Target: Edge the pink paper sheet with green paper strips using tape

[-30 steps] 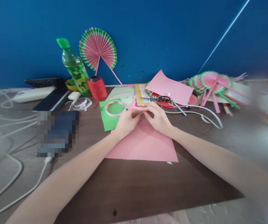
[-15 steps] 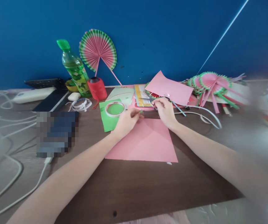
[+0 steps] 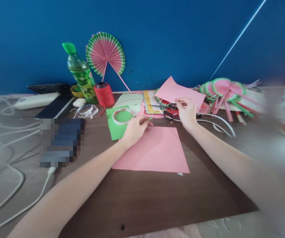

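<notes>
A dark brown wood-look tabletop (image 3: 152,195) stretches across a room, its back edge against a deep blue wall (image 3: 169,39). A thin pale line (image 3: 239,38) runs diagonally up the wall at the right. The far right of the view is blurred.

A sheet of pink paper (image 3: 154,152) lies flat near the middle of the tabletop. The person's left hand (image 3: 136,129) rests over its upper left corner, fingers curled with the tips close together. A spot of green shows at the fingertips; whether it is something held cannot be told. The right hand (image 3: 188,114) is farther back, in front of a second pink sheet (image 3: 170,89), thumb and forefinger nearly meeting; any object between them cannot be made out. Black-handled scissors (image 3: 168,115) lie just left of it.

Beside the left hand, a roll of tape (image 3: 119,123) sits on green paper (image 3: 116,133). Along the back, from left to right, stand a green-capped bottle (image 3: 81,76), a red cylindrical object (image 3: 105,96) and a pleated pink-and-green paper fan (image 3: 105,53) upright before the wall. More such fans (image 3: 228,87) are piled at the right. White cables (image 3: 22,177) loop over the left side.
</notes>
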The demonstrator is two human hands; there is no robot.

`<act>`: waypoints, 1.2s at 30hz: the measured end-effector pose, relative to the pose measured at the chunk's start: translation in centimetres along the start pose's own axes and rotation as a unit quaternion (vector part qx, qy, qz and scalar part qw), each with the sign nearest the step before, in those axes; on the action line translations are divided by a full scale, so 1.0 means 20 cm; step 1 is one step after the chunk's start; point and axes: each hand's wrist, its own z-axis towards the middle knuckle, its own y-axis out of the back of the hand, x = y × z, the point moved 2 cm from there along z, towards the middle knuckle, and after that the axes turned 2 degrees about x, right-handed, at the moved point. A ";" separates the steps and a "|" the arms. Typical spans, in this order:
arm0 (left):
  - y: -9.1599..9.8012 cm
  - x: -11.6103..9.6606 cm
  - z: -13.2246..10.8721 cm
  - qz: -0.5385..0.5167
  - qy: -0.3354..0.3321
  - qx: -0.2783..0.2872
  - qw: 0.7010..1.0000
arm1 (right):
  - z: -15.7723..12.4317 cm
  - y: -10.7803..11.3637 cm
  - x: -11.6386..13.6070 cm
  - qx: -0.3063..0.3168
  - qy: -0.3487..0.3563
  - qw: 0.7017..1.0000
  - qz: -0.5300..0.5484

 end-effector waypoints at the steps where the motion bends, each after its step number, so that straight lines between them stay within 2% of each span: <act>1: 0.00 0.00 0.00 -0.005 0.002 0.001 1.000 | 0.00 0.00 0.01 -0.003 0.005 1.000 0.001; 5: 0.00 0.00 0.00 -0.032 0.009 0.016 0.999 | -0.05 -0.01 0.10 0.032 0.030 0.998 0.035; 8: 0.01 -0.01 0.00 -0.046 -0.006 0.020 0.999 | -0.12 -0.04 0.20 0.155 0.069 0.984 0.063; 11: 0.02 -0.02 0.00 -0.066 -0.033 0.016 0.997 | -0.19 -0.07 0.27 0.287 0.113 0.950 0.055; 14: 0.01 -0.03 0.00 -0.083 -0.034 0.021 0.996 | -0.23 -0.09 0.30 0.332 0.133 0.932 0.056; 18: 0.02 -0.05 0.01 -0.088 -0.017 0.049 0.995 | -0.23 -0.08 0.30 0.298 0.107 0.945 0.079; 22: 0.05 -0.02 0.03 -0.040 0.018 0.079 0.996 | -0.19 -0.07 0.25 0.225 0.041 0.966 0.120; 25: 0.07 0.00 0.05 -0.059 0.031 0.117 0.991 | -0.16 -0.07 0.19 0.166 0.006 0.975 0.145; 28: 0.07 0.00 0.05 -0.080 0.044 0.125 0.988 | -0.15 -0.08 0.16 0.149 -0.006 0.974 0.168; 32: 0.06 -0.02 0.04 -0.113 0.071 0.118 0.984 | -0.14 -0.08 0.15 0.102 0.013 0.979 0.175; 34: 0.06 -0.02 0.04 -0.125 0.088 0.115 0.981 | -0.15 -0.07 0.16 0.063 0.048 0.987 0.143; 36: 0.06 -0.02 0.04 -0.127 0.098 0.105 0.982 | -0.16 -0.05 0.19 0.059 0.110 0.988 0.090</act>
